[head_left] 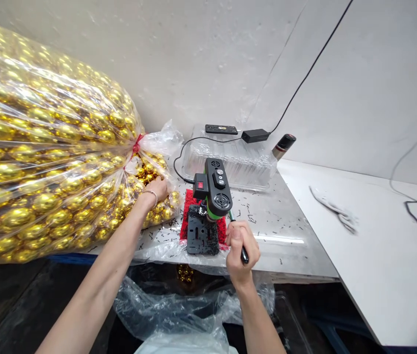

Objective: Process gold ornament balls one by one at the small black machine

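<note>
My left hand [157,189] reaches into the opening of a clear plastic bag among small gold balls [147,169], its fingers bent and their tips hidden. My right hand [242,248] is wrapped round the black handle [244,255] of a thin tool, just right of a black device. That device [220,186] has round vents, a green ring and a side box with a red switch; it stands over a black slotted plate [203,231]. Under the plate lies a red mat [185,223] strewn with black bits.
Large bags of gold balls [46,147] fill the left. Behind the device are a clear plastic box [230,164], a black adapter [255,135] and a dark cylinder [284,146]. A glove [335,210] lies on the white table [385,265]. A clear bag [179,309] hangs below the front edge.
</note>
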The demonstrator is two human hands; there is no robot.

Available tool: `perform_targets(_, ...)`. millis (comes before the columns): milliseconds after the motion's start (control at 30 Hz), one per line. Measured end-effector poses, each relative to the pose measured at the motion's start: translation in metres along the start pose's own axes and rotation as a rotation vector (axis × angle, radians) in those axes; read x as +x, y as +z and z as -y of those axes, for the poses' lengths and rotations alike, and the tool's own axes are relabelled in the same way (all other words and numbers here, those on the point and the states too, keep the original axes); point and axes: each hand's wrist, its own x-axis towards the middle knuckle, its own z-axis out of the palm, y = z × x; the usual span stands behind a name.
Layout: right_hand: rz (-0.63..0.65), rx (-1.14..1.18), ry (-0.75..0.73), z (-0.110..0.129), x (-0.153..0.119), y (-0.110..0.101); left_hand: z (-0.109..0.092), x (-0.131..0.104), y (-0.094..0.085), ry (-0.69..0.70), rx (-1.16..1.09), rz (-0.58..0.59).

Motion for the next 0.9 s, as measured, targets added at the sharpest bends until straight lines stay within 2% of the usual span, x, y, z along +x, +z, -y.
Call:
perform_targets(133, -0.003, -0.002, 0.006, -0.002, -0.002, 0.001, 0.001, 0.009, -0.003, 0.060, -0.026, 0.110)
perform_targets(233, 0.000, -0.002, -0.002, -0.003, -0.002, 0.000, -0.005, 0.016, -0.005, 0.064, -0.039, 0.144)
perform_targets(367, 0.026, -0.018, -0.023, -0.003, -0.003, -0.001, -0.012, 0.016, -0.009, 0.092, -0.140, 0.090)
perform_targets(500, 0.048, -0.034, -0.020, -0.002, -0.003, -0.002, -0.002, -0.007, -0.020, 0.104, -0.324, -0.019)
perform_targets(567, 0.042, -0.029, -0.019, -0.002, -0.004, -0.002, 0.004, -0.031, -0.024, 0.068, -0.619, -0.081)
perform_targets(700, 0.010, -0.019, -0.013, -0.002, -0.004, -0.001, 0.003, -0.088, -0.025, -0.070, -1.521, -0.138)
perform_targets(800, 0.002, -0.017, -0.005, -0.002, -0.002, -0.001, -0.009, -0.123, -0.015, -0.168, -1.820, -0.059)
perform_targets(900, 0.004, -0.020, -0.015, 0.000, -0.001, -0.001, -0.024, -0.143, 0.004, -0.252, -1.991, 0.047)
